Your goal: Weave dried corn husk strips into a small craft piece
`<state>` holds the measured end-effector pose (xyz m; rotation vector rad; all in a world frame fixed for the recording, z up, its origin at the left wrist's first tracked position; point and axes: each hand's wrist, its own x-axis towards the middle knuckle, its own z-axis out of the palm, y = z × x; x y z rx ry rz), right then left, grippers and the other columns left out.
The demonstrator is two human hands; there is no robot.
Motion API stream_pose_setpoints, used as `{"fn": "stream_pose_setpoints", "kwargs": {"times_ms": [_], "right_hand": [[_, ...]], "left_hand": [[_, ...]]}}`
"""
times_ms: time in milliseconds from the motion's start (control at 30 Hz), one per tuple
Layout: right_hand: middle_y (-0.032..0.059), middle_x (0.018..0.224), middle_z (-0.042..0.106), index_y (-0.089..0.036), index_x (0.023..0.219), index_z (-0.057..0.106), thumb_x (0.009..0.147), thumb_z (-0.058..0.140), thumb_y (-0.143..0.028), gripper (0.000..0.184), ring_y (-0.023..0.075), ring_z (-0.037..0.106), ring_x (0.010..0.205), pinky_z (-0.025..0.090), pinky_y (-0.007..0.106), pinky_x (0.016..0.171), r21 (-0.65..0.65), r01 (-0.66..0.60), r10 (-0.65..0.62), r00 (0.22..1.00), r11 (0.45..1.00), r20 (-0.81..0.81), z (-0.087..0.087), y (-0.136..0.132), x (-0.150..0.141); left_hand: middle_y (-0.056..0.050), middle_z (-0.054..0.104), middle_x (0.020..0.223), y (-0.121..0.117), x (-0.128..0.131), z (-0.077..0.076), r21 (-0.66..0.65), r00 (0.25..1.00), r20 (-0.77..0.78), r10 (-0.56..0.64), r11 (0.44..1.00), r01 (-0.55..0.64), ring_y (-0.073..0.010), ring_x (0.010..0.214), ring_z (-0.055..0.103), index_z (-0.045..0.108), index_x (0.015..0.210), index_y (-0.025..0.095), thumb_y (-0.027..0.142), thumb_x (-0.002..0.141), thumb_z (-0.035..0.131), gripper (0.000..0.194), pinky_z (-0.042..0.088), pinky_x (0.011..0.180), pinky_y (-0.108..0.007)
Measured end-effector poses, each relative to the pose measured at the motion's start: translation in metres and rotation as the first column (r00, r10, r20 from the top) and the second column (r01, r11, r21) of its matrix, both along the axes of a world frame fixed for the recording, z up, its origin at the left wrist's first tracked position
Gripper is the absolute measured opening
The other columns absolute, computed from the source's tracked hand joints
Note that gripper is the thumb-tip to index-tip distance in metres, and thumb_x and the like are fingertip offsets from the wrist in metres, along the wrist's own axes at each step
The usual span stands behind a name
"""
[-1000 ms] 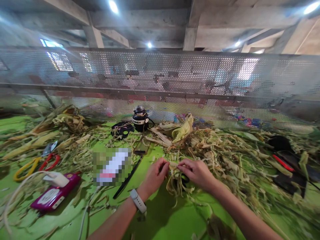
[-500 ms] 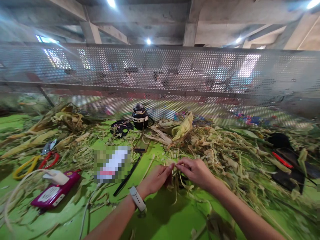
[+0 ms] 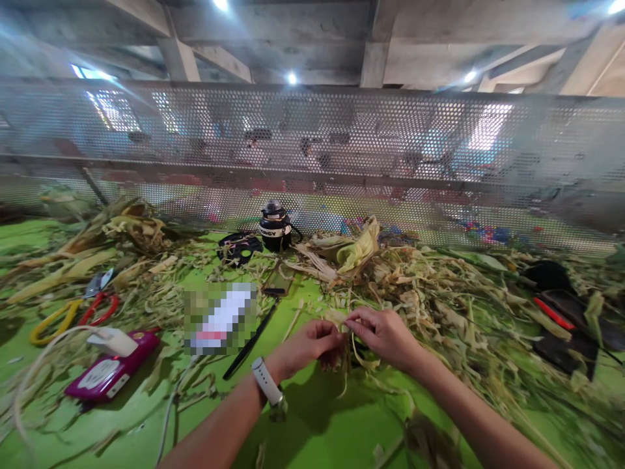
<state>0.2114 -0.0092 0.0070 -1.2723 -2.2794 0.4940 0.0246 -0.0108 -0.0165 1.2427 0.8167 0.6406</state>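
My left hand point(image 3: 308, 346), with a white watch on the wrist, and my right hand point(image 3: 385, 336) meet over the green table point(image 3: 312, 430). Both pinch the same small bundle of dried corn husk strips point(image 3: 347, 345). The strips hang down between the hands onto the table. Something dark lies under the bundle, mostly hidden. The fingers of both hands are closed on the strips.
A heap of corn husks point(image 3: 439, 306) covers the right half. A black jar point(image 3: 275, 225) stands at the back by the perforated metal screen point(image 3: 312, 156). Scissors point(image 3: 73, 309) and a magenta device with a cable point(image 3: 110, 368) lie left; a black stick point(image 3: 251, 339) lies near my left hand.
Both hands stay pinched on the husk strips; the left hand has shifted slightly down and right, closer under the right hand. The view has tilted a little.
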Motion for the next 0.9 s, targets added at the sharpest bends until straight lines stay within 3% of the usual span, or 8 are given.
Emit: {"fn": "stream_pose_setpoints", "kwargs": {"times_ms": [133,267,467,600,700,767,800,900], "right_hand": [[0.0026,0.075,0.070,-0.020,0.090,0.067,0.089,0.046,-0.034,0.025,0.0131,0.061,0.062,0.040,0.020,0.059,0.014,0.019,-0.020,1.000,1.000,0.020,0.001,0.001,0.001],[0.0031,0.082,0.072,-0.021,0.095,0.067,0.089,0.045,-0.031,0.024,0.0149,0.064,0.068,0.041,0.022,0.062,0.018,0.050,-0.052,0.994,0.999,0.094,0.009,0.010,0.016],[0.0043,0.082,0.071,-0.018,0.088,0.068,0.089,0.044,-0.029,0.026,0.0172,0.064,0.073,0.041,0.025,0.066,-0.100,0.015,0.003,0.984,0.995,0.175,0.022,0.027,0.049],[0.0021,0.069,0.065,-0.016,0.077,0.067,0.089,0.045,-0.036,0.032,0.0145,0.057,0.063,0.038,0.024,0.059,-0.198,-0.013,0.032,0.995,0.980,0.093,0.021,0.029,0.054],[-0.0004,0.064,0.058,-0.015,0.068,0.063,0.085,0.052,-0.044,0.035,0.0116,0.052,0.059,0.037,0.022,0.057,-0.338,-0.115,0.057,0.982,0.934,-0.177,0.016,0.027,0.050],[0.0008,0.074,0.061,-0.015,0.075,0.063,0.082,0.056,-0.045,0.032,0.0119,0.054,0.067,0.041,0.023,0.064,-0.401,-0.200,-0.022,0.875,0.894,-0.484,0.011,0.024,0.042],[0.0019,0.082,0.062,-0.016,0.080,0.063,0.081,0.057,-0.045,0.030,0.0129,0.056,0.074,0.043,0.024,0.070,-0.424,-0.251,-0.091,0.764,0.870,-0.639,0.009,0.022,0.036],[0.0006,0.087,0.063,-0.019,0.072,0.057,0.076,0.065,-0.044,0.026,0.0163,0.058,0.091,0.043,0.031,0.088,-0.415,-0.501,-0.289,0.312,0.759,-0.905,0.001,0.015,0.016]], "left_hand": [[0.003,0.053,0.049,0.003,-0.002,0.000,0.025,1.000,0.023,0.012,1.000,-0.013,-0.0091,0.045,0.047,0.053,0.059,0.016,0.051,0.066,0.066,0.038,0.038,0.050,-0.023],[0.004,0.050,0.051,0.012,-0.010,-0.001,0.047,0.990,0.008,0.144,0.988,-0.144,-0.0072,0.044,0.042,0.052,0.058,0.016,0.043,0.067,0.065,0.031,0.032,0.045,-0.021],[0.004,0.046,0.050,0.027,-0.023,-0.007,0.155,0.961,-0.011,0.277,0.950,-0.272,-0.0074,0.044,0.037,0.052,0.057,0.017,0.036,0.070,0.061,0.025,0.027,0.045,-0.021],[0.004,0.046,0.050,0.028,-0.022,-0.009,0.173,0.944,0.014,0.329,0.929,-0.326,-0.0093,0.048,0.040,0.050,0.058,0.017,0.037,0.075,0.057,0.027,0.032,0.049,-0.022],[0.001,0.055,0.066,0.026,-0.022,-0.007,0.140,0.930,0.096,0.356,0.920,-0.366,-0.0098,0.058,0.047,0.053,0.064,0.017,0.035,0.075,0.060,0.022,0.037,0.055,-0.021],[-0.002,0.060,0.083,0.023,-0.020,-0.005,0.053,0.918,0.201,0.341,0.932,-0.358,-0.0084,0.064,0.050,0.054,0.067,0.016,0.033,0.071,0.065,0.020,0.040,0.058,-0.020],[-0.003,0.061,0.090,0.020,-0.018,-0.005,-0.001,0.908,0.263,0.327,0.941,-0.338,-0.0069,0.063,0.050,0.054,0.068,0.016,0.032,0.069,0.068,0.021,0.041,0.057,-0.019],[-0.002,0.063,0.087,0.011,-0.011,-0.004,-0.170,0.849,0.451,0.275,0.960,-0.221,0.0002,0.044,0.037,0.053,0.072,0.015,0.031,0.065,0.073,0.027,0.035,0.045,-0.015]]}}
